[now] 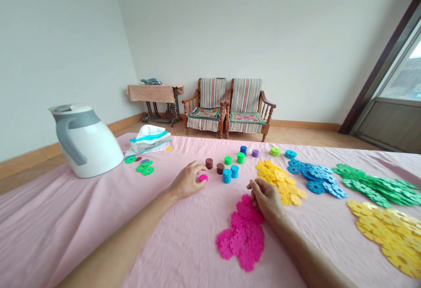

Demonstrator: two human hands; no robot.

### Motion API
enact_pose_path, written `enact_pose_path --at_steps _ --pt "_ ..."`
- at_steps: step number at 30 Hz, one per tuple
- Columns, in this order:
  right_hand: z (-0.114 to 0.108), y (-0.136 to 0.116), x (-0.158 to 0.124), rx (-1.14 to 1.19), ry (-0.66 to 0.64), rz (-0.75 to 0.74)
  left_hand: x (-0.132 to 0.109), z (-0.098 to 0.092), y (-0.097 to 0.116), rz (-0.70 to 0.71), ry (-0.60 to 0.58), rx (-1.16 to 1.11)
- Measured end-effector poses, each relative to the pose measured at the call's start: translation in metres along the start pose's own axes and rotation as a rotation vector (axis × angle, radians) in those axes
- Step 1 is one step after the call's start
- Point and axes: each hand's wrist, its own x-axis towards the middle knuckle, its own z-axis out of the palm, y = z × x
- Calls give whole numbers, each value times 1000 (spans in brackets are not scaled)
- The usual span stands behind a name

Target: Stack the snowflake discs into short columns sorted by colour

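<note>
My left hand (pixel 190 180) rests on the cloth with thumb and fingers curled round a small pink notched disc piece (pixel 204 177); whether it is one disc or a short stack is hard to see. My right hand (pixel 268 199) is closed at the upper edge of a pile of pink notched plastic discs (pixel 243 233). What lies in its fingers is hidden. Between the hands stand small stacks of discs: brown (pixel 220 168), light blue (pixel 227 176) and green (pixel 240 158). A yellow disc pile (pixel 276 178) lies just beyond my right hand.
Farther right are piles of blue discs (pixel 317 176), green discs (pixel 375 185) and yellow discs (pixel 391 233). On the left stand a white jug (pixel 94 147) and a tissue box (pixel 151 140), near loose green discs (pixel 145 168). Two wooden armchairs (pixel 246 104) stand beyond the table.
</note>
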Motion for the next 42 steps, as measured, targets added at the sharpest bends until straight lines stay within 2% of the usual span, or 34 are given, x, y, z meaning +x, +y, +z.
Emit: enact_pose_path --at_steps 5,12,26,42 --pt "0 0 0 -1 4 8 10 1 15 -59 64 -30" --pt "0 1 0 17 8 8 26 15 31 -57 -23 93" --pt "1 0 0 10 3 9 38 25 26 -73 -47 167" --pt "1 -5 -2 7 23 7 37 25 30 -47 -48 133"
